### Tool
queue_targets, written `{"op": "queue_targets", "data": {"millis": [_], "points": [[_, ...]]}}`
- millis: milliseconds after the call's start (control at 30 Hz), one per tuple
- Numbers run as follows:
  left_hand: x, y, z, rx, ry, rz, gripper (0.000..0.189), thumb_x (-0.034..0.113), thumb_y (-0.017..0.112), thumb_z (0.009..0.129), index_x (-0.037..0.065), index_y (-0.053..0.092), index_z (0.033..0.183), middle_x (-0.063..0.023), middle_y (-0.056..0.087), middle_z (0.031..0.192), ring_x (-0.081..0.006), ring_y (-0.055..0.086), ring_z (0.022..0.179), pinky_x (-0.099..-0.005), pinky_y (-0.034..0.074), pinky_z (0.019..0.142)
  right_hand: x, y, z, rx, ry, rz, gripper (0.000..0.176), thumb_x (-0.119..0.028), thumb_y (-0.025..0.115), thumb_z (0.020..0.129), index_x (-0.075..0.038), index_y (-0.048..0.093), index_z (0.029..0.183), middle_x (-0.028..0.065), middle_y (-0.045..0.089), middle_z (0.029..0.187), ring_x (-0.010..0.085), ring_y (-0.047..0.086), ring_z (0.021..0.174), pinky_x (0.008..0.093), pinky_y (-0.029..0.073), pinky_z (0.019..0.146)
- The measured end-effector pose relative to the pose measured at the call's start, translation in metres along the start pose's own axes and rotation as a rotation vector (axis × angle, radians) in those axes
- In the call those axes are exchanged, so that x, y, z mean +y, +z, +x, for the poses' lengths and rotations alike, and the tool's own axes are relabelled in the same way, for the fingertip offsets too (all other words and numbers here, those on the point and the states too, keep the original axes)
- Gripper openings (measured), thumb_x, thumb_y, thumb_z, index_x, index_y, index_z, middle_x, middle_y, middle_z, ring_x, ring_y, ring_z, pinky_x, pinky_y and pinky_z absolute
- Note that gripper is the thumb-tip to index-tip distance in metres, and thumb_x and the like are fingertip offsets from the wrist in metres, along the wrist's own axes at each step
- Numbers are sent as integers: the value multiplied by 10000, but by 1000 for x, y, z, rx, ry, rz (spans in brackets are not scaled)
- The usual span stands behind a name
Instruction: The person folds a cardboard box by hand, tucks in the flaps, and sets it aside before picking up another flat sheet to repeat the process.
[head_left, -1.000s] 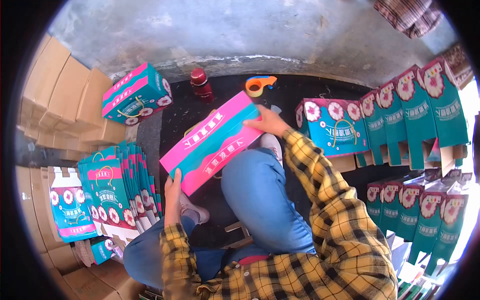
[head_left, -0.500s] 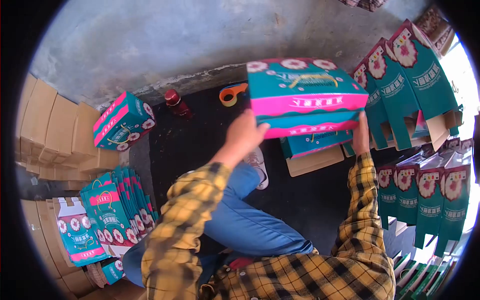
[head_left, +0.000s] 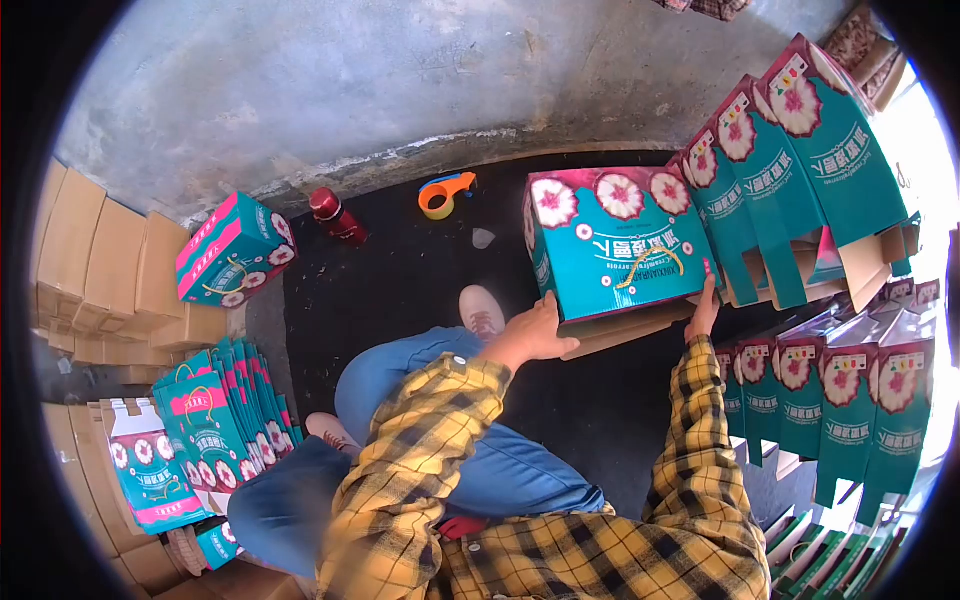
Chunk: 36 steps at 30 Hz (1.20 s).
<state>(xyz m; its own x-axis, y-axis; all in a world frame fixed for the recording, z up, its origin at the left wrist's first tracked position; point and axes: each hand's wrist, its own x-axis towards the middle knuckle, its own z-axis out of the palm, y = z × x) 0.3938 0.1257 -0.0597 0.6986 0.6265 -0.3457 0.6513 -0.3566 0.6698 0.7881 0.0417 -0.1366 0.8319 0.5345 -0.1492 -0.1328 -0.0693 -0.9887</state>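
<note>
A teal printed carton with cut-vegetable pictures and a yellow cord handle is between my two hands. My left hand is at its near left lower corner, thumb toward the brown cardboard flap. At the near right corner, my right hand lies along the carton's edge, with fingers pointing up its side. Brown flaps stick out below the near edge. How the carton's underside rests is hidden.
Tall teal cartons stand close on the right, with more rows nearer. A tape dispenser, a red bottle and another carton sit to the left. Flat cartons and brown boxes line the left side.
The raised carton, showing pink bands, has come down; a broad teal face now shows between my hands. My left hand has moved right and down. The view has shifted slightly.
</note>
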Motion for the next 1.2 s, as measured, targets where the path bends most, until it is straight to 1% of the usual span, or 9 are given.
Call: {"op": "queue_targets", "data": {"millis": [367,467,567,633,800,900,933,1100,1200], "points": [[6,-26,7,-60,29,-49,986,411,620,926,-123,80,1555,-348,254,1586,-406,326,1477,-399,307,1201,20,-8,10,101,-101,-148,901,-598,622,947,76,378,1492,218,449,1478,295,482,1324,426,436,1047],[23,-39,-9,97,61,-45,740,239,583,956,-81,240,1528,-317,337,1555,-422,471,1367,-454,419,1106,38,-25,-16,101,-107,-236,777,-525,638,964,66,465,1439,240,409,1517,335,462,1364,447,439,1066],[58,-69,-40,76,15,201,647,209,597,941,-72,356,1472,-303,408,1510,-399,576,1251,-493,477,1002,10,8,-98,298,-494,-636,601,-404,637,989,55,545,1366,247,408,1523,367,443,1376,475,398,1107],[66,-69,-64,190,51,303,568,183,609,921,-61,453,1409,-286,468,1463,-368,629,1155,-492,479,953,-23,34,-148,25,-922,-852,510,-327,618,999,24,552,1363,236,406,1528,391,407,1396,494,352,1139],[52,-76,-172,417,302,502,621,315,725,873,-22,538,1360,-236,576,1322,-335,587,1168,-540,386,1036,-70,137,-232,-416,-1188,-1002,581,-286,690,924,-69,510,1432,204,394,1551,436,359,1418,572,294,1150],[26,-113,-266,317,100,711,639,364,730,864,-13,558,1350,-200,585,1329,-332,518,1256,-563,341,1094,-49,176,-231,-501,-1172,-1038,579,-296,682,928,-113,511,1450,189,405,1548,420,366,1418,568,301,1149],[11,-115,-297,592,195,632,619,388,728,863,12,576,1330,-179,584,1337,-321,488,1294,-575,327,1106,-30,178,-214,-544,-1166,-1123,576,-285,660,942,-124,494,1469,183,404,1551,410,372,1418,563,303,1150],[-24,-153,-455,769,-162,207,507,318,711,905,33,591,1307,-190,594,1347,-365,601,1187,-456,438,1049,-7,183,-202,-532,-1295,-1256,580,-245,585,983,-142,421,1530,164,404,1558,388,391,1408,544,307,1153],[-73,-119,-525,1293,-305,188,371,197,654,953,22,617,1278,-162,638,1294,-316,625,1172,-415,476,1018,-3,183,-205,-556,-1266,-1275,592,-237,584,982,-144,407,1539,166,398,1562,384,385,1414,535,311,1154]]}}
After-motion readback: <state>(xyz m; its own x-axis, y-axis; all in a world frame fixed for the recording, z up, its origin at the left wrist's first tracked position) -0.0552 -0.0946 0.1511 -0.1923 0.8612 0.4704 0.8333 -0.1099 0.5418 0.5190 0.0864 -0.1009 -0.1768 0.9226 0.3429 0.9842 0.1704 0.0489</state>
